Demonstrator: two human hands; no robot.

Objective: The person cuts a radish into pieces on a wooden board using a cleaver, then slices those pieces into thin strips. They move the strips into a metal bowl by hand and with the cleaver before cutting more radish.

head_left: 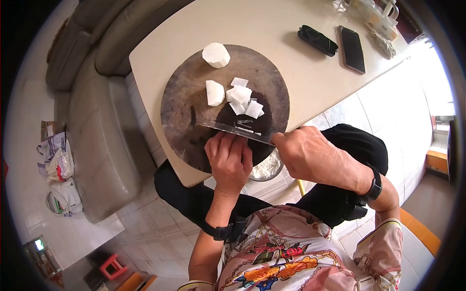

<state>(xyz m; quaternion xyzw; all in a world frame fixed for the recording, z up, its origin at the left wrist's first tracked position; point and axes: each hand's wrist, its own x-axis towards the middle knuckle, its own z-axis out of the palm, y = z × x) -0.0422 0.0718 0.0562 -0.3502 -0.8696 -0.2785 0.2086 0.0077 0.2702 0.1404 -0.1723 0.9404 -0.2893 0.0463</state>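
Observation:
My right hand (309, 151) is closed round the handle end of a knife (235, 131), whose blade lies across the round wooden board (182, 97). My left hand (229, 159) rests on the board against the near side of the blade, its fingers bent and pressed together; whatever lies under them is hidden. Thin white strips (247, 130) lie just beyond the blade. Farther back is a loose pile of white slices (239, 97). To its left stands a cut white chunk (214, 93), and a larger white piece (216, 55) sits at the board's far edge.
The board stands on a pale table (194, 179). A black case (317, 40) and a phone (352, 49) lie at the back right, near plastic bags (374, 19). Below the table edge, a bowl of white shreds (266, 167) is partly visible. A grey sofa (99, 140) is at left.

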